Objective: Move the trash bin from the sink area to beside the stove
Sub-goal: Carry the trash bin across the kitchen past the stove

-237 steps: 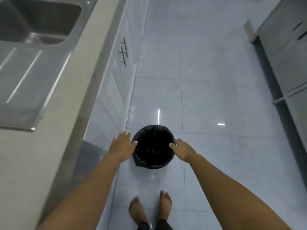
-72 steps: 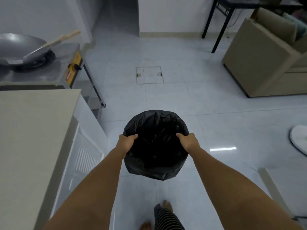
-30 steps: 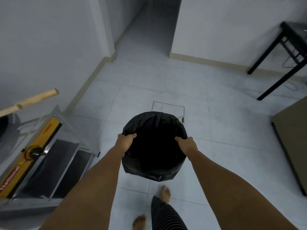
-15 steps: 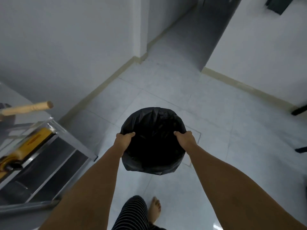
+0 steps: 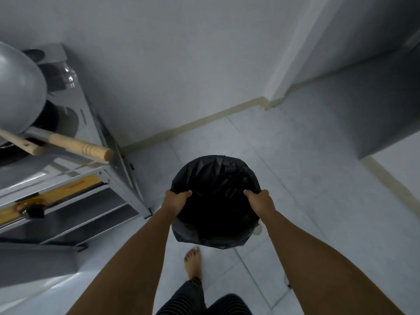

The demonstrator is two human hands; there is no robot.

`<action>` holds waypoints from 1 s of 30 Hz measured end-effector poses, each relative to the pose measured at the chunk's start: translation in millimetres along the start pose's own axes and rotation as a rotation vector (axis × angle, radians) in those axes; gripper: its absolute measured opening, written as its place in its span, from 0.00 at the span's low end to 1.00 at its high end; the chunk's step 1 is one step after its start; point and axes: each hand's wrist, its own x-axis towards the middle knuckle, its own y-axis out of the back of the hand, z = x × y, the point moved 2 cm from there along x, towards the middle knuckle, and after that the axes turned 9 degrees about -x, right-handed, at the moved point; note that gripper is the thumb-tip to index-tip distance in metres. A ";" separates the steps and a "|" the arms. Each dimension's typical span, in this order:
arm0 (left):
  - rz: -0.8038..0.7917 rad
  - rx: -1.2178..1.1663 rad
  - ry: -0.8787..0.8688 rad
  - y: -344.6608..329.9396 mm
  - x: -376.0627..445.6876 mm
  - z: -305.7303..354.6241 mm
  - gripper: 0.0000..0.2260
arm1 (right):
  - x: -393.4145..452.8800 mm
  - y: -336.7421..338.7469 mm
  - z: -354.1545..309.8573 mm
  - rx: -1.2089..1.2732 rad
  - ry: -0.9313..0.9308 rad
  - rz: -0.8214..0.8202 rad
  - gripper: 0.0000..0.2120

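Observation:
The trash bin (image 5: 216,201), round and lined with a black plastic bag, hangs in the air above the floor in front of me. My left hand (image 5: 176,201) grips its left rim and my right hand (image 5: 259,202) grips its right rim. The steel stove (image 5: 68,196) with a yellow front strip stands to the left of the bin, a short gap away. A grey wok (image 5: 20,96) with a wooden handle (image 5: 79,147) rests on top of the stove.
A white wall (image 5: 181,64) with a cream skirting runs behind the stove to a corner pillar (image 5: 293,53). Pale floor tiles (image 5: 295,167) spread between stove and wall. My bare foot (image 5: 193,262) is under the bin. A low cabinet (image 5: 34,264) sits at lower left.
I have turned left with the bin in both hands. The stove and wok now fill more of the left side, and the wall is closer ahead. Both grips are unchanged.

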 end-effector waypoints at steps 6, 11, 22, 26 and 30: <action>0.120 -0.093 -0.007 16.0 39.2 32.9 0.33 | 61.0 -32.6 -70.4 -0.073 0.081 -0.086 0.36; 0.205 -0.141 0.025 30.1 70.1 44.0 0.34 | 101.8 -58.4 -112.1 -0.168 0.145 -0.136 0.32; 0.368 -0.222 0.113 41.2 183.5 15.3 0.34 | 221.5 -131.4 -171.6 -0.306 0.261 -0.268 0.31; 0.420 -0.263 0.133 38.3 250.8 -23.8 0.35 | 286.3 -177.7 -165.9 -0.348 0.287 -0.294 0.31; 0.468 -0.288 0.143 38.4 310.1 -67.5 0.34 | 343.1 -227.8 -148.6 -0.358 0.298 -0.328 0.32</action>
